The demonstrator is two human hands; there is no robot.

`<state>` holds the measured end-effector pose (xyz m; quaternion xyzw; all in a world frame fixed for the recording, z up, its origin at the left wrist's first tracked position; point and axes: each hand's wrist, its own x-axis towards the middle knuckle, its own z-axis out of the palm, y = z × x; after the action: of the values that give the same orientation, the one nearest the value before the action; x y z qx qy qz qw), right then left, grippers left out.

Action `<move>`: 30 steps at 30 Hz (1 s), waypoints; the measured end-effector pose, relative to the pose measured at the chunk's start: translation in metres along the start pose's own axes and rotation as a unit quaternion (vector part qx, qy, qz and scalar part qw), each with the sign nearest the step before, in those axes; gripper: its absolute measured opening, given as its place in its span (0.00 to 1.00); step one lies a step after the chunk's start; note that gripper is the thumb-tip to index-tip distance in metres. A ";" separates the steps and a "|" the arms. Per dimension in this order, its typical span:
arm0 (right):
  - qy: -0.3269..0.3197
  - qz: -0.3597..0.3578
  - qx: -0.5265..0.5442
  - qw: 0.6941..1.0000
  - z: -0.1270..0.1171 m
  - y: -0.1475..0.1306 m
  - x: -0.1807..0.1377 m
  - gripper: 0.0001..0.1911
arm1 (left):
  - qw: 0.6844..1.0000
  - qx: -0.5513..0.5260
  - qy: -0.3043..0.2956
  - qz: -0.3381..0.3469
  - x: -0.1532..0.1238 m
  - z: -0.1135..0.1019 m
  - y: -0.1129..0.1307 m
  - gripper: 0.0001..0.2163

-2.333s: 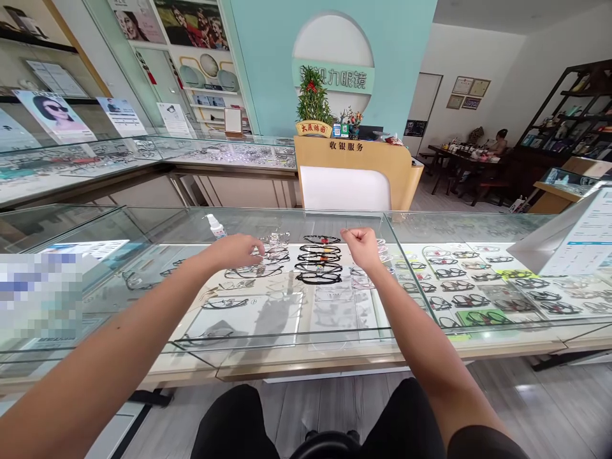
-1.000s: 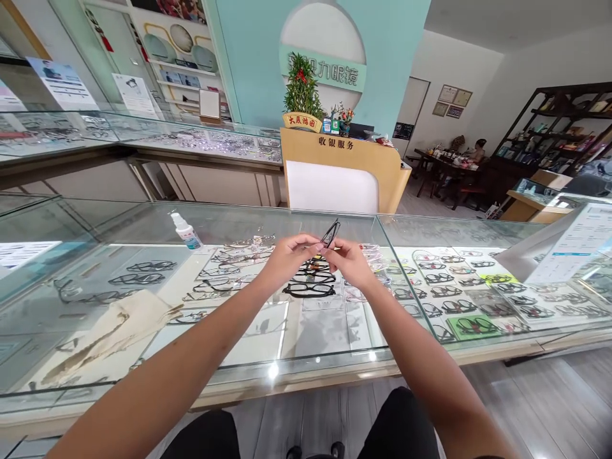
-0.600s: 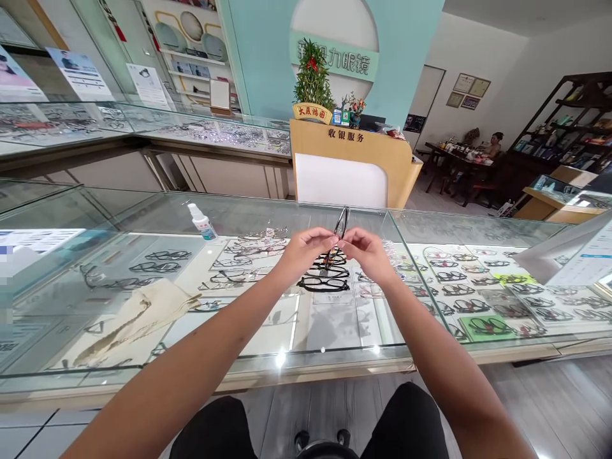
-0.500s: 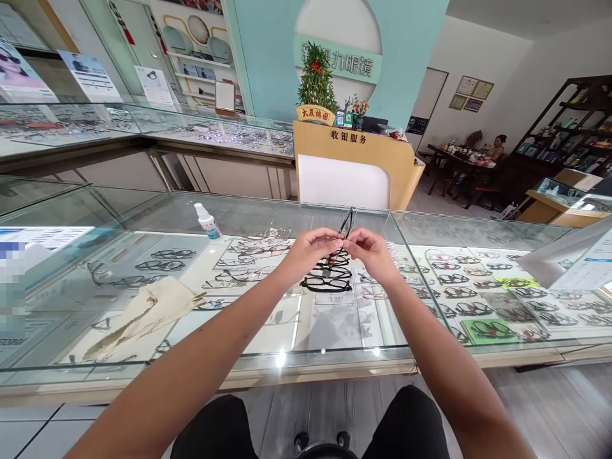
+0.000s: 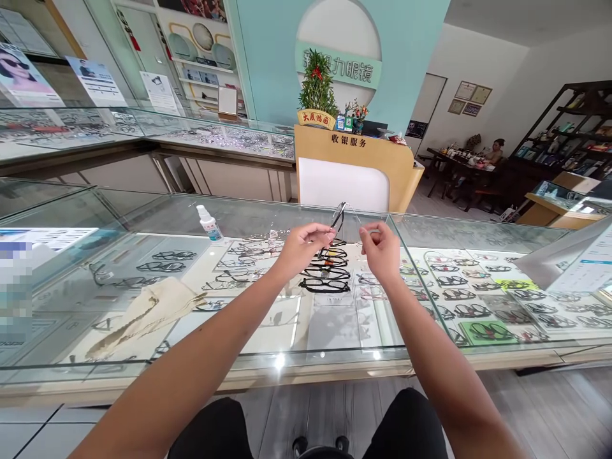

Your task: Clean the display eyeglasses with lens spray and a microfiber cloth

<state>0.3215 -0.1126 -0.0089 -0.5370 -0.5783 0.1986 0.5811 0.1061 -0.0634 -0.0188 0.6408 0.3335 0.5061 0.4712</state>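
Observation:
Above the glass counter I hold a pair of eyeglasses [image 5: 339, 218] with a dark frame, turned nearly edge-on. My left hand [image 5: 305, 247] is closed in a pinch on its near side. A thin pale temple arm slants down from the frame to the fingertips of my right hand [image 5: 382, 250], which is closed on its end. Below the hands, several black-framed glasses [image 5: 326, 285] lie in a column; the hands partly cover the upper ones.
A white spray bottle [image 5: 209, 224] stands on the counter at the left. A cream cloth [image 5: 143, 315] lies nearer to me. The glass counter [image 5: 329, 331] displays many frames on both sides. Beyond it are a wooden cashier desk [image 5: 401, 159] and a person [image 5: 495, 153] seated at a far table.
My hands have moved apart, the right one to the right. The eyeglasses have turned, so the temple arm now spreads toward my right hand. My view has shifted slightly.

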 end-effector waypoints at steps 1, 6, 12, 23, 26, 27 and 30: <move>0.033 -0.006 -0.021 0.999 -0.002 -0.001 0.000 0.14 | 1.000 0.009 0.001 0.004 0.000 -0.001 -0.001 0.26; 0.138 -0.076 -0.055 0.986 -0.005 -0.004 0.002 0.13 | 0.998 0.055 -0.013 0.028 -0.002 -0.001 -0.002 0.22; 0.105 -0.122 -0.022 0.987 0.001 -0.006 -0.001 0.17 | 0.997 0.059 -0.005 0.044 -0.004 0.002 0.000 0.20; -0.009 -0.086 -0.035 0.996 0.011 0.001 -0.007 0.12 | 0.996 0.068 -0.035 0.051 -0.012 0.013 0.004 0.21; -0.007 -0.091 -0.045 0.995 0.011 0.000 -0.007 0.07 | 0.996 0.067 -0.035 0.048 -0.013 0.014 0.005 0.21; -0.009 -0.094 -0.050 0.994 0.010 0.000 -0.006 0.06 | 0.996 0.066 -0.034 0.047 -0.014 0.015 0.005 0.20; -0.013 -0.102 -0.071 0.992 0.009 -0.002 -0.005 0.07 | 0.996 0.067 -0.024 0.048 -0.014 0.015 0.003 0.19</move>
<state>0.3110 -0.1141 -0.0114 -0.5123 -0.6503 0.1039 0.5513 0.1170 -0.0808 -0.0209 0.6981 0.3242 0.4890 0.4105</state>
